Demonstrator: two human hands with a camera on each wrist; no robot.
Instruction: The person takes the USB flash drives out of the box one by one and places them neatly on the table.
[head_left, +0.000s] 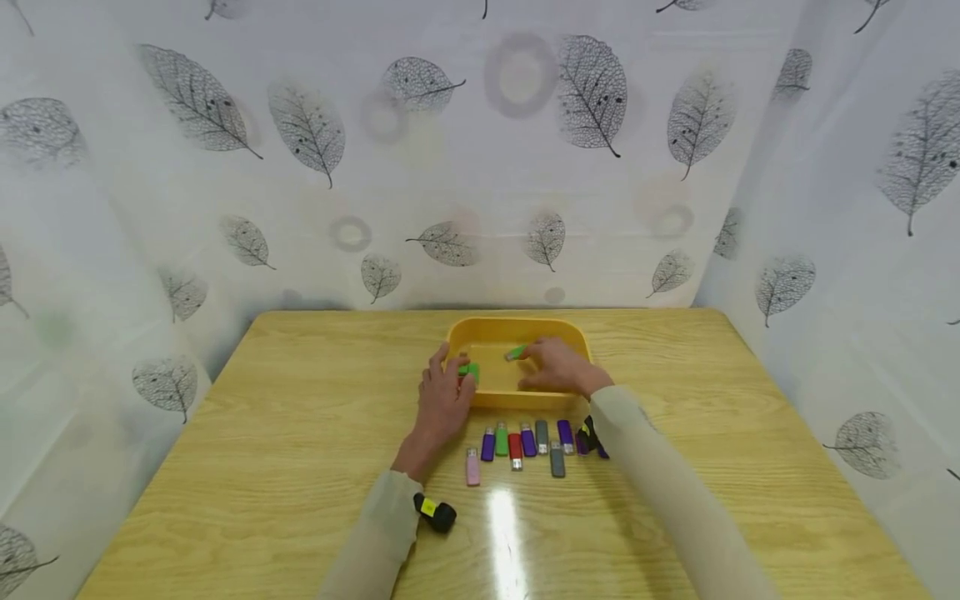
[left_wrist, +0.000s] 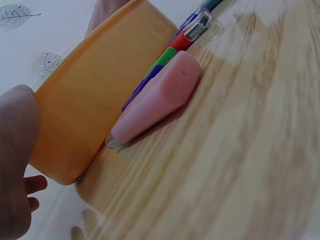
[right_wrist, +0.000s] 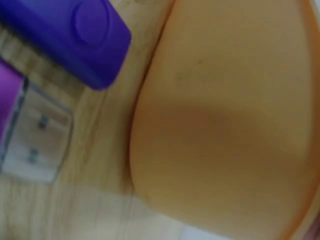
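Observation:
In the head view my right hand [head_left: 557, 367] reaches inside a yellow plastic tray [head_left: 525, 400] and pinches a green USB stick [head_left: 516, 353] by one end. My left hand [head_left: 444, 400] lies over the tray's left end with its fingers spread. Its thumb and forefinger are beside green USB sticks [head_left: 473, 372] in the tray's left part, with a bit of red next to them; fingers partly hide these. The left wrist view shows other fingers [left_wrist: 35, 185] outside the tray wall [left_wrist: 90, 95]. The right wrist view shows the tray's outer wall [right_wrist: 225, 115], with the fingers hidden.
In front of the tray lie several USB sticks: a pink one [head_left: 472, 468], a red one [head_left: 515, 450], a green one [head_left: 501, 439], grey ones [head_left: 557, 460] and purple ones [head_left: 565, 436]. Black wrist devices [head_left: 437, 512] sit near both cuffs. A leaf-patterned curtain [head_left: 480, 183] surrounds the wooden table [head_left: 315, 417].

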